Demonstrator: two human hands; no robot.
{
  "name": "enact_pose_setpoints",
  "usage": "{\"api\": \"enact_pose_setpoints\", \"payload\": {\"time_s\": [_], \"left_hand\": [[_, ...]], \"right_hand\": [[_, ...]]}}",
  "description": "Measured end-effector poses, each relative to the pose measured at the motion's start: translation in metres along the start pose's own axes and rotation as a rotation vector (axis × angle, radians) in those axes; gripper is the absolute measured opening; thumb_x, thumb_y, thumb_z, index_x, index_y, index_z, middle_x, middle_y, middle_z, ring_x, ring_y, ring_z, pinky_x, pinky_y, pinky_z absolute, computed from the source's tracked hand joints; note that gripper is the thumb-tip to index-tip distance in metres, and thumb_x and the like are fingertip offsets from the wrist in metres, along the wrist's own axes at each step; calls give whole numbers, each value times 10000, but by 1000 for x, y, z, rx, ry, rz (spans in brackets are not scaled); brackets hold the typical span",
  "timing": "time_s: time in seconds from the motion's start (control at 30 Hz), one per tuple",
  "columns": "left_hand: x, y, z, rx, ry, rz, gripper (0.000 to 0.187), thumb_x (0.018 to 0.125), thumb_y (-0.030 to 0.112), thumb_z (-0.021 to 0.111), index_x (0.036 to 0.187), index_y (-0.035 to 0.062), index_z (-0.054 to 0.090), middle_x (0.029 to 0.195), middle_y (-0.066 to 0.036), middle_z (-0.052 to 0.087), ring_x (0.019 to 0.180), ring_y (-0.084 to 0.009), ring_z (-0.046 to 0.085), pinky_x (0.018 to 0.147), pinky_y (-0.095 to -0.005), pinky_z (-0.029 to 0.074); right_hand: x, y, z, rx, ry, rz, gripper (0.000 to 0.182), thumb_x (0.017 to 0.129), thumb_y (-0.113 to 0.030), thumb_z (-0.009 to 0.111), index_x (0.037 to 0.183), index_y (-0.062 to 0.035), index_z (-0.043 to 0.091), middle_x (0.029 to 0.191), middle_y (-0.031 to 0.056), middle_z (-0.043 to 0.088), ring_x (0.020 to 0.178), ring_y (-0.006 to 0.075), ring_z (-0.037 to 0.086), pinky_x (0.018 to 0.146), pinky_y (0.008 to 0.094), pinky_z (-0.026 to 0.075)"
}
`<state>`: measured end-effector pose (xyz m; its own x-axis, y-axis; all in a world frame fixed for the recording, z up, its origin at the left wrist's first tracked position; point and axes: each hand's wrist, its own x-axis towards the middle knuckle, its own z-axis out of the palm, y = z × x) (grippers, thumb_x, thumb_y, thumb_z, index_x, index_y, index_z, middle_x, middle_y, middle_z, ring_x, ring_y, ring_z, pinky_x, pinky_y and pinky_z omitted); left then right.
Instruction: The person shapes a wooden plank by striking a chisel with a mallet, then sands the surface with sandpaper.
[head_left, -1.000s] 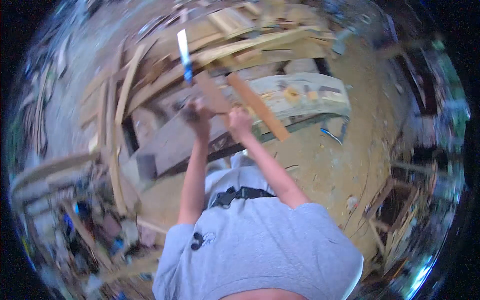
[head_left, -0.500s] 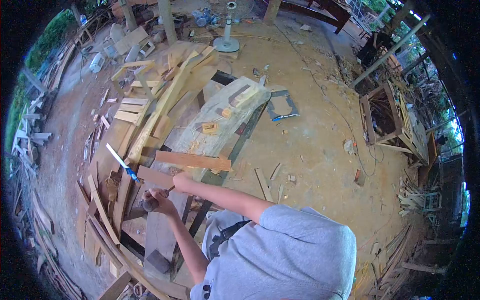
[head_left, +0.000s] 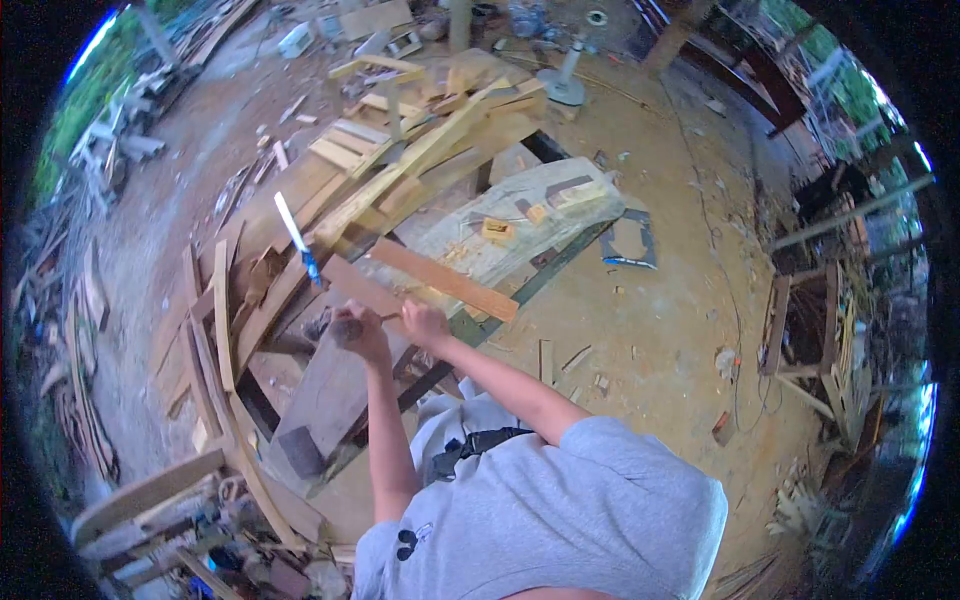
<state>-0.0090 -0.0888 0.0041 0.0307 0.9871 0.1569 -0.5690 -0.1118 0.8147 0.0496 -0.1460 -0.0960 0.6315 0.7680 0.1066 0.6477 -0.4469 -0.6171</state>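
Note:
My left hand (head_left: 370, 332) is closed around a dark tool with a rounded end (head_left: 346, 331). From it a thin dark shaft (head_left: 391, 317) runs toward my right hand (head_left: 427, 324). That hand's fingers are curled at the near end of a flat brown board (head_left: 362, 287), and what lies inside them is hidden. Just beyond the board rests a second, reddish-brown plank (head_left: 445, 279). A saw-like tool with a white blade and blue handle (head_left: 309, 266) lies by the board's far end. Under both hands is a wide greyish timber (head_left: 335, 385).
A pale slab (head_left: 455, 240) carries a small yellow wooden block (head_left: 497, 230) and shavings. Long planks (head_left: 420, 165) are piled on the left. Behind stands a fan base (head_left: 562, 87); a wooden frame box (head_left: 803, 320) is at right. A dark block (head_left: 301, 452) sits near my left side.
The view has turned, shifting the bench and planks rightward in the picture. Both hands stay close together at the same board, and the dark tool is still in my left hand.

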Motion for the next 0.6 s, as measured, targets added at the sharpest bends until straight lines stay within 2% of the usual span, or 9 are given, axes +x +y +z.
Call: {"api": "enact_pose_setpoints", "payload": {"time_s": [0.07, 0.13, 0.17, 0.23, 0.27, 0.37, 0.43, 0.57, 0.6], "left_hand": [[-1, 1, 1, 38, 61, -81, 200, 814, 53, 504, 637, 62, 410, 528, 19, 403, 457, -54, 372, 408, -211, 312], [2, -23, -24, 447, -154, 229, 220, 806, 52, 510, 603, 57, 425, 524, 20, 405, 455, -62, 369, 426, -218, 313], [4, -27, -28, 415, -123, 198, 218, 802, 53, 514, 601, 58, 429, 519, 20, 405, 456, -69, 366, 428, -227, 312], [2, -29, -25, 335, -54, 129, 215, 792, 57, 525, 596, 57, 437, 515, 12, 411, 466, -79, 368, 436, -243, 317], [3, -25, -21, 280, -23, 93, 214, 785, 59, 534, 593, 56, 440, 517, 4, 417, 475, -83, 372, 442, -250, 324], [9, -23, -27, 648, 2, 306, 196, 764, 55, 558, 603, 40, 447, 523, 5, 430, 494, -79, 396, 459, -253, 343], [8, -20, -24, 361, 16, 118, 195, 751, 58, 575, 608, 27, 447, 527, -10, 447, 501, -78, 410, 467, -250, 352], [8, 4, -22, 401, -78, 90, 174, 752, 67, 582, 631, 23, 465, 525, -22, 449, 502, -83, 412, 476, -250, 358], [7, 10, -21, 442, -141, 40, 169, 749, 80, 596, 645, 23, 477, 536, -33, 462, 498, -91, 419, 482, -246, 364]], "right_hand": [[-7, 1, -6, 71, 89, -53, 175, 837, -195, 421, 751, -51, 471, 693, 171, 538, 641, 368, 544, 554, 451, 431], [-14, 9, -8, 115, 51, -91, 167, 839, -177, 424, 738, -48, 458, 684, 181, 512, 627, 370, 527, 535, 445, 410], [-17, 16, -1, 145, 25, -98, 170, 840, -168, 427, 728, -43, 450, 673, 186, 502, 622, 368, 521, 527, 441, 399], [-20, 12, -11, 216, 226, -293, 181, 852, -164, 423, 729, -35, 451, 638, 173, 475, 582, 355, 501, 506, 417, 379], [-20, 2, -25, 290, 219, -259, 190, 854, -168, 433, 726, -30, 461, 621, 164, 469, 559, 331, 496, 500, 394, 378], [-7, -14, -50, 380, 182, -62, 227, 862, -188, 449, 723, -15, 495, 590, 126, 483, 519, 227, 490, 495, 332, 378], [3, -11, -60, 345, 49, 103, 239, 849, -207, 486, 716, -9, 509, 603, 97, 531, 527, 177, 502, 500, 313, 389], [16, 14, -67, 362, -23, 235, 201, 827, -204, 526, 782, -8, 545, 631, 74, 550, 574, 161, 522, 543, 295, 412], [16, 14, -71, 375, -27, 173, 218, 809, -230, 532, 828, -15, 557, 686, 117, 562, 669, 209, 548, 617, 323, 422]]}}
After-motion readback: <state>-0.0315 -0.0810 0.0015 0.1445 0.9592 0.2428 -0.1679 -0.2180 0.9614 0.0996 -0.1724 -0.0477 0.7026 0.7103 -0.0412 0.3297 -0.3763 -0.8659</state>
